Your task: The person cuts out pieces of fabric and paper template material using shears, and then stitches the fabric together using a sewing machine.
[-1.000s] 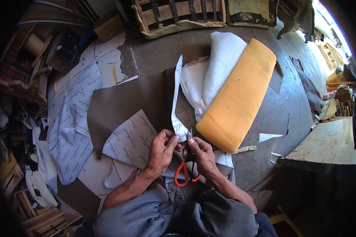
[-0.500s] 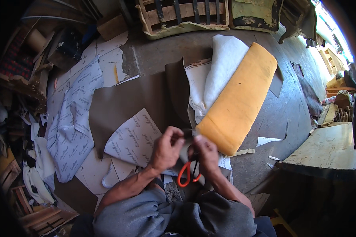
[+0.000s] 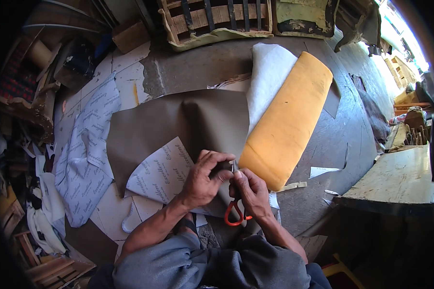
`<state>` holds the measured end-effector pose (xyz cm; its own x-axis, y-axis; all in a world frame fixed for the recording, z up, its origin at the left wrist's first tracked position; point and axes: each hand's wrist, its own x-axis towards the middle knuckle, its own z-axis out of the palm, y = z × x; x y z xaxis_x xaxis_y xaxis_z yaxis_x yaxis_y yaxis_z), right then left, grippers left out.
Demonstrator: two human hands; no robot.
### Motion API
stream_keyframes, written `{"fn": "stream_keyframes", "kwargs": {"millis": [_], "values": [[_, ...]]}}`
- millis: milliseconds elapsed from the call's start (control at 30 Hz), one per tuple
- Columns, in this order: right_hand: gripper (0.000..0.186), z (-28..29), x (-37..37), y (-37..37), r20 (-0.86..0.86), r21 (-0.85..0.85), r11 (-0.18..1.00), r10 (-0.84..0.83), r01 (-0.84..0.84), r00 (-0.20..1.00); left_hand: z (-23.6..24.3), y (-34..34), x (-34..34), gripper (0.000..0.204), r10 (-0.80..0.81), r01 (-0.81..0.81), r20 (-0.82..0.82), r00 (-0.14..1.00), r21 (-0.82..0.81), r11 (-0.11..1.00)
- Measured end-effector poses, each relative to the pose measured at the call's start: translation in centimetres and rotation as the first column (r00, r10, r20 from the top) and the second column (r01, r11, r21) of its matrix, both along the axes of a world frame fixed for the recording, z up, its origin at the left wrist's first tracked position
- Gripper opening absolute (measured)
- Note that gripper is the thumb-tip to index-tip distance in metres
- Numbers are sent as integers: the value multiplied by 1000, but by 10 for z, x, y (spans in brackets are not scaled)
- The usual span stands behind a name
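My left hand (image 3: 202, 180) is closed, its thumb and forefinger pinching the near right edge of a brown leatherette sheet (image 3: 154, 115). Right beside it, my right hand (image 3: 252, 191) is closed around scissors with orange-red handles (image 3: 234, 213), whose loops hang below the palm. Its thumb and forefinger meet the left fingers at the same edge; a small pale bit shows between them, too small to name. One corner of the sheet is folded over, baring its printed white backing (image 3: 161, 171). Just beyond my right hand lies a yellow foam block (image 3: 287, 123), alongside white wadding (image 3: 270, 77).
A crumpled printed white cloth (image 3: 89, 154) lies at the left. Beyond the sheet stands a wooden seat frame with dark straps (image 3: 217, 19). A worn board (image 3: 390, 180) juts in at the right, and white scraps (image 3: 323, 171) lie on the grey floor.
The right part of the brown sheet, folded up before, now spreads flat toward the foam block, covering most of the white layer there. My hands have come together, and the scissor handles have swung slightly right.
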<state>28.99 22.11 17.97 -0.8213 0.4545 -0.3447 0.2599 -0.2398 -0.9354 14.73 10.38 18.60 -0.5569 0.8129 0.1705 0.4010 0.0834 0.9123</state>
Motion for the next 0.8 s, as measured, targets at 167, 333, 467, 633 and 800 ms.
{"fn": "stream_keyframes", "kwargs": {"millis": [167,333,467,633,800], "values": [[28,-2,18,4,-96,-84,985,-157,150,983,-11,-3,2,8,68,-63,-131,989,43,997],[38,50,44,55,-484,-377,831,-554,410,677,-56,-49,-19,13,294,-294,140,946,-18,956],[30,24,6,29,-73,103,988,-105,112,992,-15,-37,-11,18,236,-243,75,969,104,965],[34,-18,-32,-13,-90,195,975,125,-105,988,-18,-38,-1,18,255,-336,487,835,85,938],[38,-15,-34,-23,-43,312,936,184,-162,982,-19,-45,2,35,59,-286,642,764,255,924]]}}
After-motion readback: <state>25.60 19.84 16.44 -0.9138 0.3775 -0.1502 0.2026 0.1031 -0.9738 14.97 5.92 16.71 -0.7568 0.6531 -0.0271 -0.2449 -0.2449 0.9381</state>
